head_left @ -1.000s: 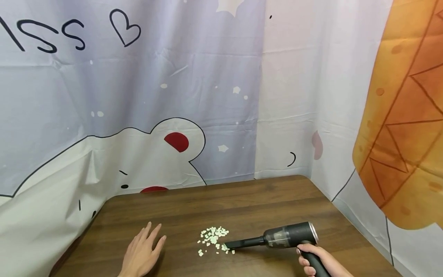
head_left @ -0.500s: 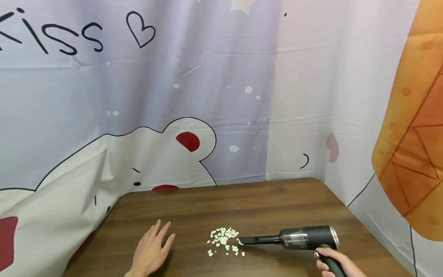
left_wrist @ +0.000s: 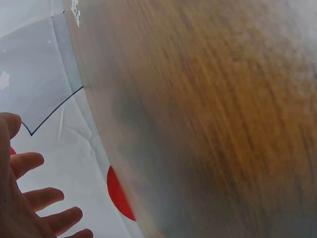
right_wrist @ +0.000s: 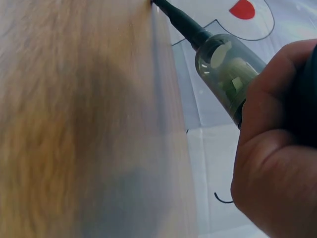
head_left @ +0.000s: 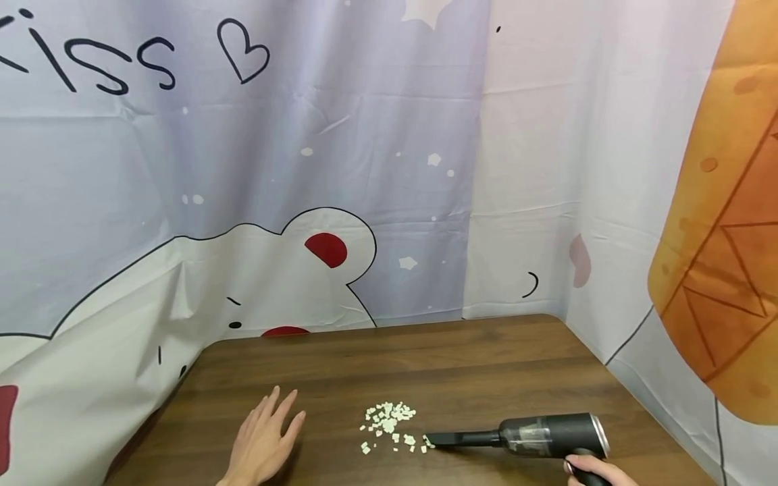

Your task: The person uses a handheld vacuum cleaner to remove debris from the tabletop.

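Note:
My right hand grips the handle of a black handheld vacuum cleaner at the table's right side. Its flat nozzle points left, with the tip right at a few pale paper bits. Through the clear dust cup, some light scraps show in the right wrist view. A loose pile of small pale paper scraps lies mid-table, with several strays toward the nozzle. My left hand, fingers straight and spread, is at the left of the pile and holds nothing; the left wrist view shows its fingers apart.
The brown wooden table has rounded far corners. Behind it and on both sides hangs a printed curtain with a white bear, stars and an orange shape, meeting the table's far edge.
The head view has turned slightly left. The vacuum nozzle first drew back right from the pile, then came nearer me, down to the stray scraps. My left hand stays beside the pile.

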A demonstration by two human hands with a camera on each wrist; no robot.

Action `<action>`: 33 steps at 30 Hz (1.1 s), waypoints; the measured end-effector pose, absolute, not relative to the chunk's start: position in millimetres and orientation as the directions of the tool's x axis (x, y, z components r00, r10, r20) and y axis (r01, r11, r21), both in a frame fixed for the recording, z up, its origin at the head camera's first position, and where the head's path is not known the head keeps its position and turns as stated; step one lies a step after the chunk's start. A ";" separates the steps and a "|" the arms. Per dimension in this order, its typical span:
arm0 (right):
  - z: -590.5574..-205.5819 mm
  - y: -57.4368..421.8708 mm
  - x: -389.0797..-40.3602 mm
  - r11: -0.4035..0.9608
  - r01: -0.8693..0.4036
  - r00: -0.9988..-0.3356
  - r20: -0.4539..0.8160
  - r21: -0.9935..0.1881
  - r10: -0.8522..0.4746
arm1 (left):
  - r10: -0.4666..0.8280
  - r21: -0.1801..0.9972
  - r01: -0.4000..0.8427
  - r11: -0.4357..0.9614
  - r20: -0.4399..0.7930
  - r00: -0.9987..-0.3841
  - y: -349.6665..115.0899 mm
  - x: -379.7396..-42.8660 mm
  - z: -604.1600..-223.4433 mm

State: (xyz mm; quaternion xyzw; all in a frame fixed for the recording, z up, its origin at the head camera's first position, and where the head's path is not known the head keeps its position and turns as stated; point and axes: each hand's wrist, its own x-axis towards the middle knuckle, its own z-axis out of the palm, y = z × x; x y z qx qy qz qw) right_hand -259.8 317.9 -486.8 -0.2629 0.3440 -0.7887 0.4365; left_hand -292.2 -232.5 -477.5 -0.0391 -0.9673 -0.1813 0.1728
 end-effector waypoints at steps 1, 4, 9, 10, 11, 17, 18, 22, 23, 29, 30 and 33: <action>-486.4 315.7 -260.8 -0.388 0.506 -0.481 0.121 -0.770 -0.868 | 0.011 0.337 0.138 0.931 0.350 -0.937 -232.5 -292.4 -477.8; -484.5 311.1 -263.5 -0.389 0.493 -0.499 0.114 -0.778 -0.859 | 0.014 0.336 0.140 0.931 0.351 -0.936 -232.2 -292.8 -478.6; -483.5 306.0 -268.6 -0.377 0.484 -0.512 0.094 -0.790 -0.854 | 0.011 0.335 0.135 0.932 0.347 -0.938 -232.3 -292.3 -480.2; -483.5 305.1 -269.6 -0.376 0.474 -0.515 0.096 -0.796 -0.852 | 0.009 0.335 0.133 0.933 0.346 -0.938 -232.6 -292.0 -480.5; -483.3 304.3 -270.6 -0.372 0.477 -0.516 0.089 -0.797 -0.852 | 0.008 0.334 0.131 0.933 0.347 -0.938 -232.9 -291.9 -480.9; -478.1 300.3 -274.5 -0.352 0.440 -0.535 0.074 -0.826 -0.842 | 0.002 0.331 0.122 0.936 0.341 -0.940 -234.5 -291.5 -481.7; -477.0 300.0 -274.9 -0.349 0.435 -0.539 0.071 -0.830 -0.839 | 0.001 0.331 0.121 0.936 0.342 -0.940 -234.6 -291.6 -481.6; -473.1 300.4 -277.6 -0.334 0.399 -0.570 0.054 -0.854 -0.820 | -0.003 0.335 0.122 0.934 0.350 -0.937 -234.8 -292.0 -481.3; -472.3 300.6 -278.4 -0.329 0.398 -0.581 0.042 -0.856 -0.813 | -0.004 0.337 0.123 0.934 0.352 -0.936 -234.9 -292.3 -481.3; -469.7 297.5 -283.1 -0.333 0.452 -0.629 -0.031 -0.827 -0.777 | -0.007 0.334 0.116 0.935 0.346 -0.938 -236.0 -293.4 -483.6; -469.8 296.7 -283.7 -0.338 0.461 -0.627 -0.031 -0.821 -0.778 | -0.009 0.336 0.113 0.935 0.340 -0.940 -236.1 -293.3 -484.1; -470.0 294.5 -285.3 -0.330 0.430 -0.632 -0.018 -0.840 -0.775 | -0.018 0.349 0.100 0.932 0.321 -0.947 -236.6 -292.9 -485.5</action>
